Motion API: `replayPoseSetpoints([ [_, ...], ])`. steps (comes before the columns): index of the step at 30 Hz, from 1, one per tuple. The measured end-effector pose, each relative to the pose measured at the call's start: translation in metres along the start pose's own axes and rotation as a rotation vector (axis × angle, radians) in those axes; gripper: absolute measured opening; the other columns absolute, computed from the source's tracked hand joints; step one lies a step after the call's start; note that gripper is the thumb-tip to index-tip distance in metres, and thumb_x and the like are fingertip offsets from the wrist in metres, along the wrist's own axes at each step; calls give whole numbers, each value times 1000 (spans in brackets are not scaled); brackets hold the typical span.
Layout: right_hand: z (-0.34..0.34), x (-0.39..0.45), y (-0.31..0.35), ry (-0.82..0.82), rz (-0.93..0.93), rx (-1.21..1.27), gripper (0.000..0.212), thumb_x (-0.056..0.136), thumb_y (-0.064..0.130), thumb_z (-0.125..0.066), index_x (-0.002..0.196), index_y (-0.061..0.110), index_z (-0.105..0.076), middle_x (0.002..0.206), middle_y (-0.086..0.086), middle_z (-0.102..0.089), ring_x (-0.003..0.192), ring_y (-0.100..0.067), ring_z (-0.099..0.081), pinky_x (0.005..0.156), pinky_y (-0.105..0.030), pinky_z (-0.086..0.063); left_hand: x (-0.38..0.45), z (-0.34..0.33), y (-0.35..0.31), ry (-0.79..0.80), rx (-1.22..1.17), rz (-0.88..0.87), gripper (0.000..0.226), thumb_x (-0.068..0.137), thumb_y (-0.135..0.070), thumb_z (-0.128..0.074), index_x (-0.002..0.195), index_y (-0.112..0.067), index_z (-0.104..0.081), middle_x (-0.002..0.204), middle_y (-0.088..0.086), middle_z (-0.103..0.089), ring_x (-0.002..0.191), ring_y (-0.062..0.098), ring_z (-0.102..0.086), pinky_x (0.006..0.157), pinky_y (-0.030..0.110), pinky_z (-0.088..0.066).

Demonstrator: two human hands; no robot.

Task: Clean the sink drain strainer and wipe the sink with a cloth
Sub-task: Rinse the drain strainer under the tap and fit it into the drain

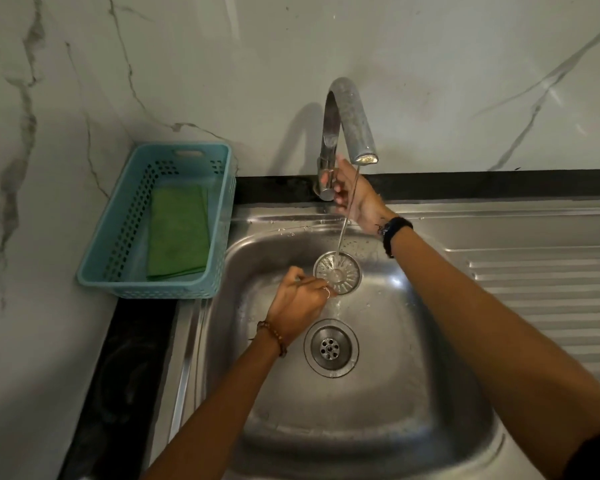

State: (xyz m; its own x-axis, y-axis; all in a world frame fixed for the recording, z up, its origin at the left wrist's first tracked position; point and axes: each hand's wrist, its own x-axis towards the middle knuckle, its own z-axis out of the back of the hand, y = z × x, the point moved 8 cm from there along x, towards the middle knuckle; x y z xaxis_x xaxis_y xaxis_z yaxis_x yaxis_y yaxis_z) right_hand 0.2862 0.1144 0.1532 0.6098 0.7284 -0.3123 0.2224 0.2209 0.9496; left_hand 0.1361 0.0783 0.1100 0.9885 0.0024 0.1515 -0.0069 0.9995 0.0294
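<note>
Marble-veined wall behind a stainless sink (378, 427), tap (347, 116) running thin.

Left hand (297, 299) pinching the drain strainer (337, 273) by its near-left rim, held above the basin floor under the stream, just behind the open drain (331, 348). Right hand (352, 190) closed on the tap lever. Green cloth (178, 232) folded in the blue basket (155, 220) at the sink's back-left corner, untouched. Risks: wet rim slipping from so light a fingertip hold, dropping into the basin; loosened debris washing straight down the uncovered drain.
</note>
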Motion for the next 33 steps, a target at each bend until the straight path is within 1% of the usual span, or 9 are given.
replayPoseSetpoints([
  [3, 9, -10, -27, -144, 8, 410, 35, 95, 43, -38, 101, 19, -63, 79, 5, -46, 69, -8, -40, 63, -23, -34, -3, 4, 4, -53, -70, 23, 20, 62, -15, -76, 75, -29, -73, 65, -13, -69, 54, 2, -58, 72, 23, -28],
  [6, 26, -44, -67, -301, -39, -46, 36, 90, 43, -52, 113, 16, -58, 104, 1, -59, 90, -12, -54, 71, -22, -42, -10, 4, 9, -76, -121, 59, 21, 62, -13, -78, 76, -27, -73, 68, -12, -71, 55, 4, -60, 72, 23, -27],
  [10, 12, -86, -121, -120, -178, -345, 24, 84, 28, -66, 105, 16, -65, 88, 5, -67, 77, -8, -59, 55, -10, -43, -20, -4, 4, -80, -174, 87, 21, 61, -11, -78, 77, -25, -73, 70, -10, -72, 56, 5, -63, 73, 22, -27],
  [17, 2, -133, -84, -347, 267, -873, 18, 85, 12, -64, 103, 13, -68, 97, -4, -71, 81, -11, -59, 65, -9, -37, -45, -29, 2, -26, -537, 339, 19, 91, -18, -50, 101, -21, -67, 112, -5, -67, 103, 12, -61, 95, 22, -23],
  [20, -28, -161, -74, -327, 593, -1224, 23, 74, 5, -73, 96, 13, -69, 81, -3, -67, 71, -19, -62, 56, -21, -47, -54, -26, -3, -121, -613, 381, 13, 87, -18, -55, 90, -16, -68, 104, -1, -69, 96, 17, -63, 90, 23, -32],
  [23, -34, -172, -84, -329, 647, -1298, 34, 65, 1, -78, 97, 11, -69, 78, -3, -65, 68, -21, -61, 55, -28, -50, -70, -27, 5, -284, -751, 555, 5, 82, -14, -61, 83, -12, -66, 90, 2, -68, 82, 16, -63, 79, 24, -42],
  [26, -24, -167, -98, -321, 543, -1171, 26, 76, 7, -72, 101, 14, -68, 84, -2, -66, 74, -19, -61, 59, -23, -47, -86, -50, 14, -273, -979, 788, 8, 80, -12, -67, 85, -13, -60, 90, -2, -63, 81, 8, -60, 72, 17, -48],
  [30, 10, -143, -145, -344, 106, -489, 17, 83, 9, -66, 98, 14, -59, 90, -3, -70, 77, -14, -64, 62, -12, -48, -99, -88, 10, -159, -1333, 993, 14, 81, -7, -65, 94, -5, -58, 102, 9, -62, 88, 18, -62, 72, 21, -52],
  [33, 22, -130, -189, -316, -192, -351, 22, 83, 6, -65, 100, 7, -51, 94, -17, -69, 75, -21, -63, 61, -25, -52, -98, -108, 2, -19, -1388, 1015, 13, 82, -3, -62, 95, -1, -60, 102, 9, -61, 82, 16, -62, 69, 21, -54],
])
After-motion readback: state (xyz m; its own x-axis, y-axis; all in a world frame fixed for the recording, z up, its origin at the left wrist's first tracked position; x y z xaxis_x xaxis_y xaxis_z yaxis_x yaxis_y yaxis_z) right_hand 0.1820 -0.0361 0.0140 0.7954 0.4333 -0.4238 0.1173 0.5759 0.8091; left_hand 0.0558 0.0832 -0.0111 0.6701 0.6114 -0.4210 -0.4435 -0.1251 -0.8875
